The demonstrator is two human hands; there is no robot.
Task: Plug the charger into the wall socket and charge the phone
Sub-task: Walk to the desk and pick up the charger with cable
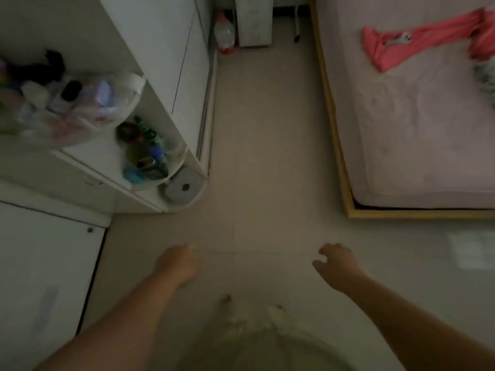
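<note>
From the head camera I look straight down at a pale tiled floor point(262, 162) in a dim, blurred room. My left hand point(178, 265) hangs over the floor with the fingers curled into a loose fist, and I see nothing in it. My right hand point(338, 266) hangs level with it and well apart, the fingers bent and slightly spread, half open and empty. Both forearms reach in from the bottom edge, and two bare feet point(251, 306) show between them on the tiles. On the right stands a bed point(401, 124) with a pale pink sheet and a wooden frame; on it, near its far right corner, lies a bright pink cloth point(417, 41) with a small white object point(399, 38) resting on top, which may be the charger, though it is too blurred for me to tell. I cannot make out a phone or a wall socket. On the left a white shelf unit point(171, 76) holds bottles and small items point(146, 151), with a clear bag point(80, 108) of things above them. A plastic bottle point(224, 33) stands on the floor at the far end of the unit.
</note>
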